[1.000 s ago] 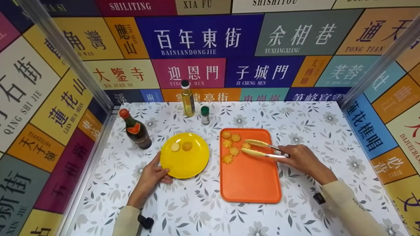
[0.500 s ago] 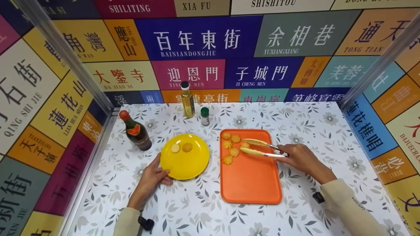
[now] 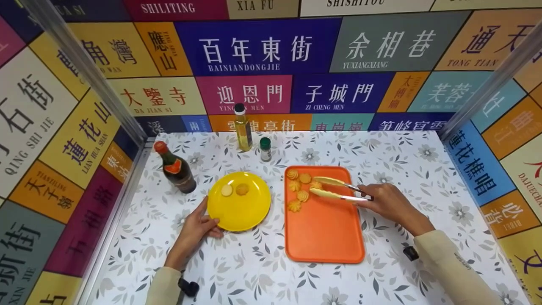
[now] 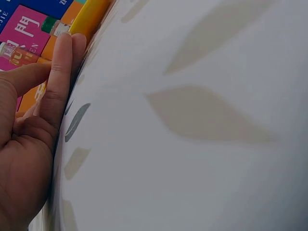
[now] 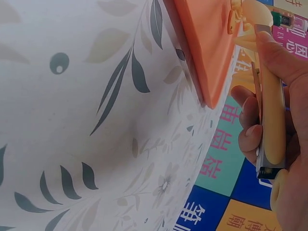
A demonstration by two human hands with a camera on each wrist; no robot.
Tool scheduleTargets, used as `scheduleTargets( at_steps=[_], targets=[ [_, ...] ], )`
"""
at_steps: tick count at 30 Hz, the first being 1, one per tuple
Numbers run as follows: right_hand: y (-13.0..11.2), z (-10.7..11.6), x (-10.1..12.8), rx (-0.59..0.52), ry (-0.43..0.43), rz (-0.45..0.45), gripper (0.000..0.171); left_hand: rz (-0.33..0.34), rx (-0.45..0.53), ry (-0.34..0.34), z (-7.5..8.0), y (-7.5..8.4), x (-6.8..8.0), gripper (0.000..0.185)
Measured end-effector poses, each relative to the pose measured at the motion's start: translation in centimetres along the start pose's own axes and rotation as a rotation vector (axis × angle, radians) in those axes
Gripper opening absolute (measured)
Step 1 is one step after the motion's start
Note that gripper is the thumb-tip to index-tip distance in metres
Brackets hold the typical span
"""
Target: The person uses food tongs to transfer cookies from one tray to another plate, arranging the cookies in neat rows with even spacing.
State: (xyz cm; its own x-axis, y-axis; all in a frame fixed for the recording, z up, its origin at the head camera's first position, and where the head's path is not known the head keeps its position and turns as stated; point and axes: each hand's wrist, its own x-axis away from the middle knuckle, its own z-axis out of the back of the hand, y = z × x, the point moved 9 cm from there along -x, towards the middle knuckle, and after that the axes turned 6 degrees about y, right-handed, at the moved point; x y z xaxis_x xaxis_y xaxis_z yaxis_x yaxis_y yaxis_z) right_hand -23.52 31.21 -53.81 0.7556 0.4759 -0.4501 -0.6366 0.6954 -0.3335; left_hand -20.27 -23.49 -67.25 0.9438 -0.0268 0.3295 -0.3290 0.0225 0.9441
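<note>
In the head view, the right hand (image 3: 387, 203) grips a pair of tongs (image 3: 347, 198) over the orange tray (image 3: 324, 237), and the two arms of the tongs stand apart. One piped biscuit (image 3: 316, 185) sits between the yellow tips; whether they touch or pinch it, I cannot tell. Five other biscuits (image 3: 302, 195) lie just beside it along the tray's left side. If the tips swing that way, they could knock the neighbours; a hard squeeze might crumble the biscuit, and a loose or lopsided one would probably let it slip. The left hand's (image 3: 199, 224) grip holds the near-left rim of the yellow plate (image 3: 237, 212), which carries two biscuits (image 3: 242, 189); too much thumb pressure could tip it and slide them.

In the left wrist view, fingertips meet the plate's edge low over the counter (image 4: 192, 183).

In the right wrist view, fingers and thumb wrap the tongs' handles.
</note>
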Motion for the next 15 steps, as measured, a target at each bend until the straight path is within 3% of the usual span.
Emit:
scheduleTargets(
  at_steps=[3, 15],
  targets=[
    [-0.06, 0.04, -0.03, 0.012, 0.003, 0.01, 0.043, -0.024, -0.006, -0.009, -0.02, 0.15, -0.01, 0.091],
    [-0.36, 0.28, -0.37, -0.005, -0.008, 0.01, 0.046, -0.004, -0.031, 0.008, 0.11, 0.0, -0.01, 0.092]
  ],
)
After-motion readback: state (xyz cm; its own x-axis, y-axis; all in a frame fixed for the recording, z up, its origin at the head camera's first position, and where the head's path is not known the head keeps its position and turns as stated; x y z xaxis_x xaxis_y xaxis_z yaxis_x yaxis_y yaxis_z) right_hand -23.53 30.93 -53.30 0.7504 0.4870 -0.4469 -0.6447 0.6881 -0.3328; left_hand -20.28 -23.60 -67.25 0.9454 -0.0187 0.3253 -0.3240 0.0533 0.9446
